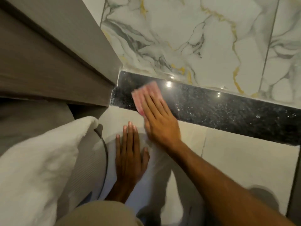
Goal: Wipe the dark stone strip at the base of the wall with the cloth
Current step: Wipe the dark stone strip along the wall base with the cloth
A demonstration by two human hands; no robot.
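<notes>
My right hand (160, 123) presses flat, fingers spread, on the pink cloth (145, 95) near the left end of the dark stone strip (228, 110), left hand (130, 155) open on floor; cloth's soft, limp, so palm pressure, no pinch.
</notes>
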